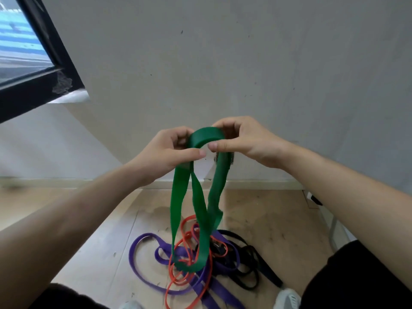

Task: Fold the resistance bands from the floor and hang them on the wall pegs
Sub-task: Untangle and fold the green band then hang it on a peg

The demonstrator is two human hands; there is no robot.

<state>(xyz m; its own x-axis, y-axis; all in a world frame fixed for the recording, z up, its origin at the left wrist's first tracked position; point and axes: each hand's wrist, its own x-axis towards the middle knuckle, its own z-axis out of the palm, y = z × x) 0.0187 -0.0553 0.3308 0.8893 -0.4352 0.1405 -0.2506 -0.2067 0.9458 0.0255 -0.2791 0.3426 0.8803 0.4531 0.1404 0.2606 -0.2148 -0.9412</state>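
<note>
A wide green resistance band (pixel 178 201) hangs in front of me in long loops, its top bent into an arch between my hands. My left hand (pixel 165 150) pinches the left side of that arch between thumb and curled fingers. My right hand (pixel 243 139) grips the right side, thumb in front. The band's lowest loop dangles just over a tangled pile on the floor: a purple band (pixel 142 264), a thin orange-red band (pixel 178 279) and a black band (pixel 252 259). No wall pegs are in view.
A plain grey wall (pixel 223 63) rises right ahead, with a pale skirting strip at its foot. A dark-framed window (pixel 33 59) sits at the upper left. The floor is light wood-look boards (pixel 267 219). My shoes show at the bottom edge.
</note>
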